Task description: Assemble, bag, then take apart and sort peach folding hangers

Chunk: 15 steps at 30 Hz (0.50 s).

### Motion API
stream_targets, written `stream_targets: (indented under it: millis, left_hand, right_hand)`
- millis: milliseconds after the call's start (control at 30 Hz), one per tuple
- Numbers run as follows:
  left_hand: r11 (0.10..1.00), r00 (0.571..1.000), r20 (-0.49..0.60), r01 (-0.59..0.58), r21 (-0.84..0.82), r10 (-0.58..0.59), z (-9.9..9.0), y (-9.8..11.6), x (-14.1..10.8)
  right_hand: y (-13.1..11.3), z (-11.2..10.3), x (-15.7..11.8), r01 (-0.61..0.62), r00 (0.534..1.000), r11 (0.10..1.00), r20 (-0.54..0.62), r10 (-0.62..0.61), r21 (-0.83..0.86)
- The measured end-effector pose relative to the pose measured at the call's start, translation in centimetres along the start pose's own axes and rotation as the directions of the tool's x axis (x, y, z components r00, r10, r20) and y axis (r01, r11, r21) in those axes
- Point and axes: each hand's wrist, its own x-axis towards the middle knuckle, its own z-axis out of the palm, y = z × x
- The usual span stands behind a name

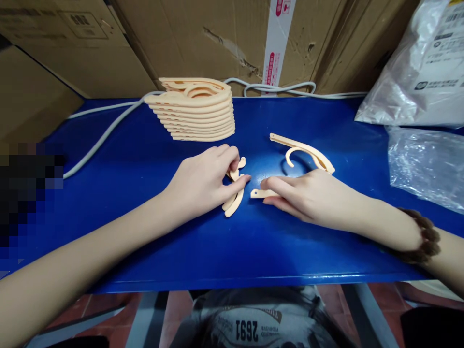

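Observation:
My left hand (206, 181) is closed on a cream plastic piece (235, 202) near the middle of the blue table; its curved ends stick out below and above my thumb. To the right, my right hand (308, 195) pinches a flat cream strip (256, 194), whose end with a small hole points at my left hand. The rest of the strip is hidden under my fingers. Just beyond my right hand lies a folded cream hanger (319, 158) with a curved hook. Behind my left hand stands a neat stack of folded cream hangers (203, 116).
The blue table (203, 256) has cardboard boxes (217, 38) along its back. A white cable (105, 137) runs behind the stack and down the left. Plastic-wrapped packages (416, 82) and clear film (427, 164) lie at the right.

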Motion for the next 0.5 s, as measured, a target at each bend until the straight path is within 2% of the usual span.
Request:
stream_targets:
  millis: [267, 500]
  left_hand:
    - [0.997, 0.998, 0.019, 0.068, -0.047, -0.067, -0.10, 0.11, 0.02]
    - [0.998, 1.000, 0.006, 0.024, -0.055, -0.024, -0.20, 0.04, -0.06]
  right_hand:
    - [0.27, -0.25, -0.04, 0.021, 0.999, 0.999, -0.025, -0.023, -0.042]
    - [-0.03, -0.14, 0.08, 0.060, 0.998, 0.994, -0.030, -0.063, -0.095]
